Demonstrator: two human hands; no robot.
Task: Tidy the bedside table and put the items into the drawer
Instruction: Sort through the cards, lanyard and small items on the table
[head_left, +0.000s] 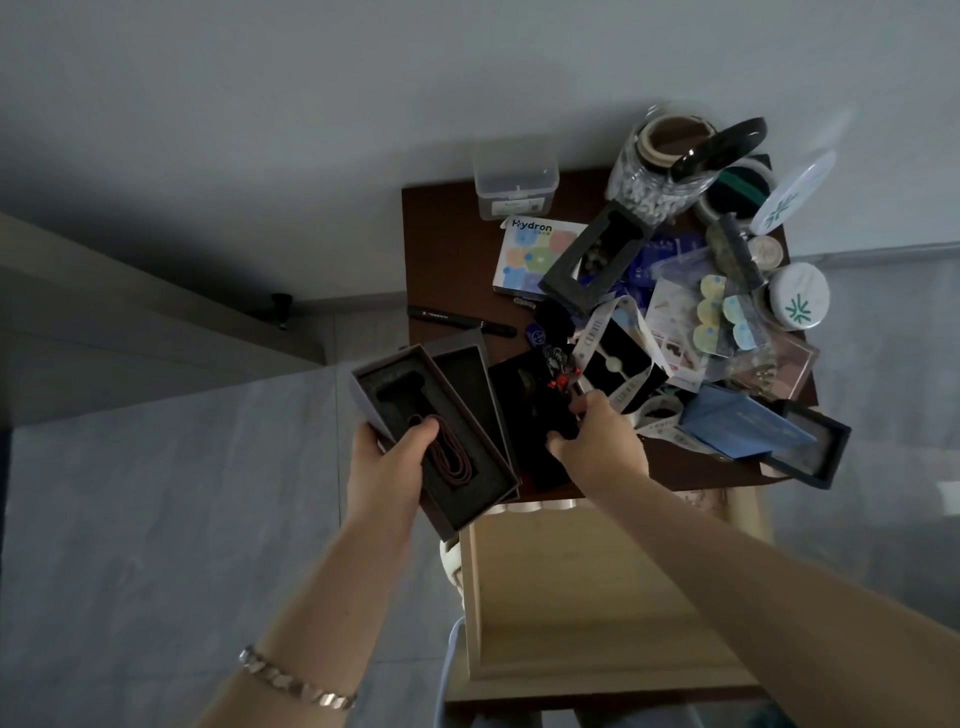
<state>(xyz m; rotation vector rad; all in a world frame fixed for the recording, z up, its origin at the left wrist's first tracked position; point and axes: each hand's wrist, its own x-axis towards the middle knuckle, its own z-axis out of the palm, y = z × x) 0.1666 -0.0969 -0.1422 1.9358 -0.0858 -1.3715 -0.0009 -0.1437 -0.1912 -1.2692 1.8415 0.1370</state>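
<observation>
Two hands work over a crowded dark brown surface (447, 249), with the pale wooden drawer (571, 597) pulled open below it.

The left hand (387, 467) grips an open dark box with a grey foam insert (400, 384), thumb on the foam beside a reddish-brown looped cord (452, 457). The right hand (602, 441) reaches forward, thumb and curled fingers holding the edge of a black flat case (524, 410); its details are too dark to see. A white carton (535, 249) reads "Hydron". Writing on the black pen (457, 318) and the pale ribbon (618, 384) is unreadable.
</observation>
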